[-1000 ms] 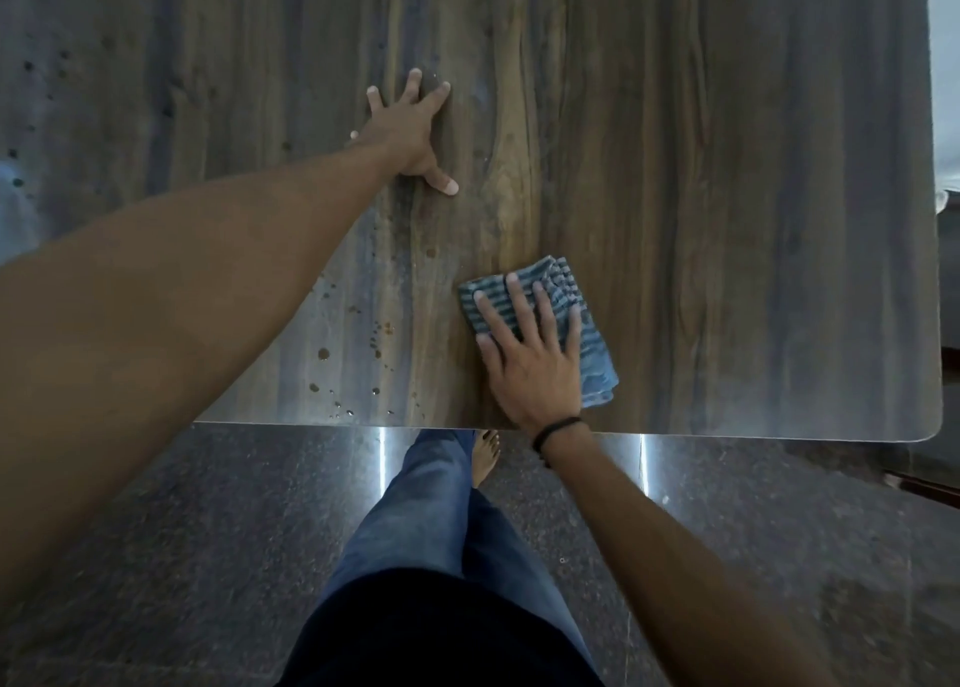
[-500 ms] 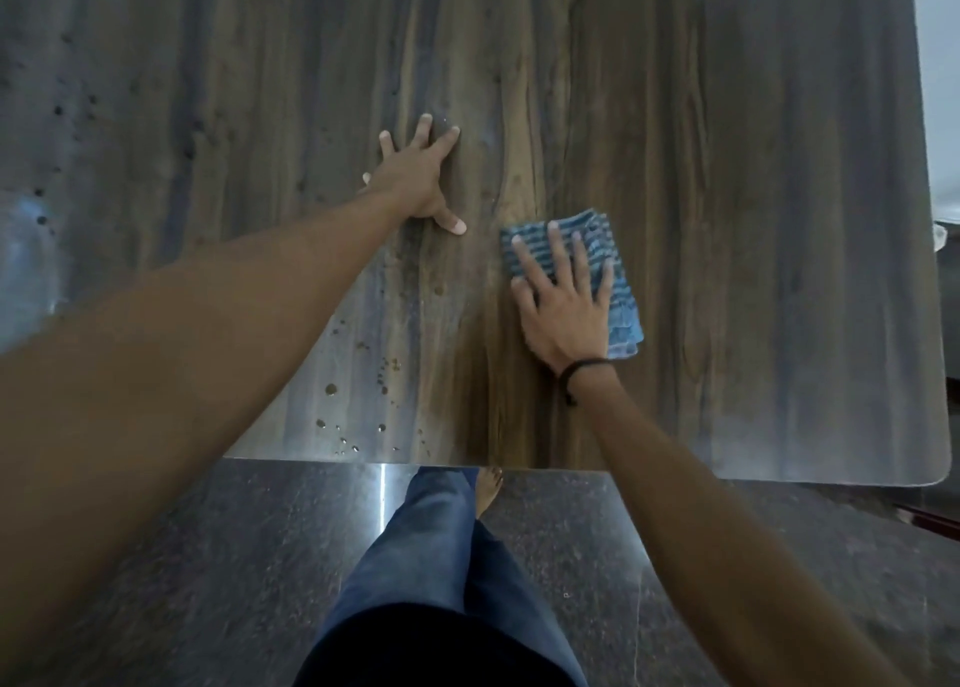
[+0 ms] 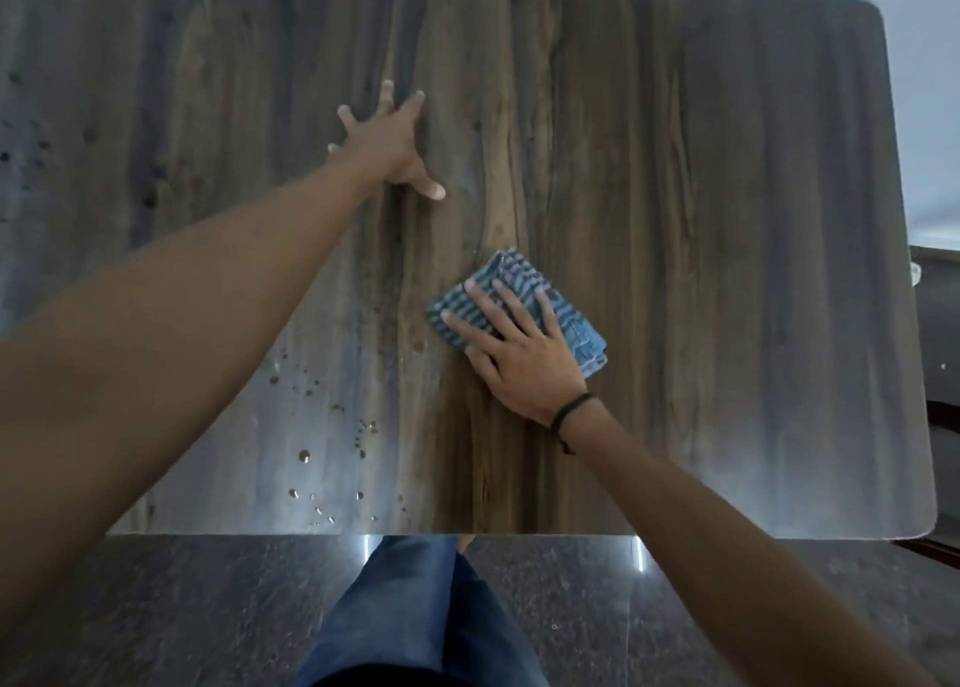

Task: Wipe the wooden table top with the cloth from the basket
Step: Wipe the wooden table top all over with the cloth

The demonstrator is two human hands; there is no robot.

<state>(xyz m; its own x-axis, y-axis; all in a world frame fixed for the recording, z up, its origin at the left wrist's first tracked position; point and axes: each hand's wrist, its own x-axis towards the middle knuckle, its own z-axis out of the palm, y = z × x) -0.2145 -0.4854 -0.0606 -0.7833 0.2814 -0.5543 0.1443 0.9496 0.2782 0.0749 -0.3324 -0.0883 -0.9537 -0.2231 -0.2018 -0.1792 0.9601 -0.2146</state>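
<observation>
Cloth (image 3: 524,299), folded and blue-striped, lies flat near the middle of the wooden table top (image 3: 701,218), pinned under the right hand (image 3: 514,356), whose fingers (image 3: 511,304) are straight and spread apart across it. Further away and to the left, the left hand (image 3: 387,143) presses the bare wood with fingers splayed and thumb out. Water droplets (image 3: 332,457) dot the near left part of the table. Blue-jeaned legs (image 3: 415,608) stand below the near edge.

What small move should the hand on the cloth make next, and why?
Probably slide the cloth left and toward the near edge. The right hand presses flat on it mid-table, while water droplets lie unwiped on the table top on that side. The left hand rests flat farther away, out of that path.
</observation>
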